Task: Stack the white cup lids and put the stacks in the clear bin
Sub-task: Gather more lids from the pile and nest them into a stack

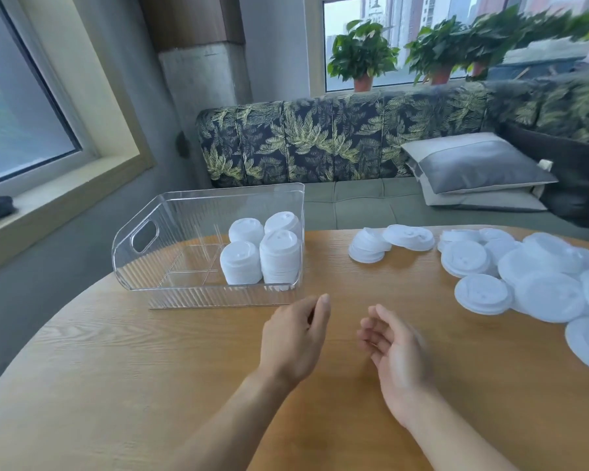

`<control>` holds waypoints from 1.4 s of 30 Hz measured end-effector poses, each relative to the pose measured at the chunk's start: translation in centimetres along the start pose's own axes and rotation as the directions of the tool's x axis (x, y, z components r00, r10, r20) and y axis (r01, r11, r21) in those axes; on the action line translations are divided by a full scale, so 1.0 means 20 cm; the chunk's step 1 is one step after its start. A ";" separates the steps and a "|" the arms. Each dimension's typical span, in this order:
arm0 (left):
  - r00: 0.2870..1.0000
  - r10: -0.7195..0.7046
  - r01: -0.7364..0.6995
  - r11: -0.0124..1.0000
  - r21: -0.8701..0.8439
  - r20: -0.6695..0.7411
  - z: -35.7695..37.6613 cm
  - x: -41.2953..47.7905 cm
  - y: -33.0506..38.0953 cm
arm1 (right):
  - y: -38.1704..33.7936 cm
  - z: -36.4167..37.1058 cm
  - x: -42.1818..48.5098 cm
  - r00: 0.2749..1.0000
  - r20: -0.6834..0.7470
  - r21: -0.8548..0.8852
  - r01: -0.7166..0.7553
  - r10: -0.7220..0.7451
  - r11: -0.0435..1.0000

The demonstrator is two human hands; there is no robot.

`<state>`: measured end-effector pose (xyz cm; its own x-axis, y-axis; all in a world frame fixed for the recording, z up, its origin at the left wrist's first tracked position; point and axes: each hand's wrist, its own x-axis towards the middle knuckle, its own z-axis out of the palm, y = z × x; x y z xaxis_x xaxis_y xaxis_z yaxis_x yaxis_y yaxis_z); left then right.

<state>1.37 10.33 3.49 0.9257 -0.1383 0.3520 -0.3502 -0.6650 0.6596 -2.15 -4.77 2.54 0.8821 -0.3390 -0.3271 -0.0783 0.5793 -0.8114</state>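
loose lids (541, 287): cut by right edge | right hand (398, 355): blurred

Both hands hover over the wooden bench (116, 351), holding nothing: the left hand (295, 341) loosely curled, the right hand (393, 351) palm-up with relaxed fingers (371, 329). Just beyond the left hand stands the clear bin (143, 232), four stacks of lids (262, 256) packed in its right end. Loose lids (524, 277) lie scattered on the right, with a small stack (368, 248) between.

Four lid stacks (262, 254) in bin (143, 232) left on table (116, 368); loose lids (524, 277) right
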 end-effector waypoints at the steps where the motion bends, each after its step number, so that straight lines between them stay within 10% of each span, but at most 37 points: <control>1: 0.999 -0.014 0.013 1.000 0.023 0.036 0.06 -0.03 0.02 | -0.03 -0.05 0.01 0.998 -0.031 -0.056 0.050 -0.052 0.997; 12: 0.985 0.092 -0.104 0.992 0.071 0.147 0.54 -0.10 0.33 | -0.29 -0.66 0.08 0.887 -0.178 -0.398 0.331 -0.426 0.856; 28: 0.965 0.097 -0.076 0.993 -0.093 0.244 1.02 0.28 0.59 | -0.42 -0.86 0.25 0.911 -0.230 -0.193 0.301 -0.341 0.934; 42: 0.997 0.071 -0.062 0.950 -0.307 0.019 0.89 -0.04 0.58 | -0.39 -0.81 0.16 0.911 -0.085 -0.296 0.363 -0.403 0.883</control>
<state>-0.96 -10.36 -0.92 0.9011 -0.1994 0.3851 -0.4336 -0.3979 0.8085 -6.21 -22.35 -0.03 0.7959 -0.6053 -0.0119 0.1138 0.1689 -0.9790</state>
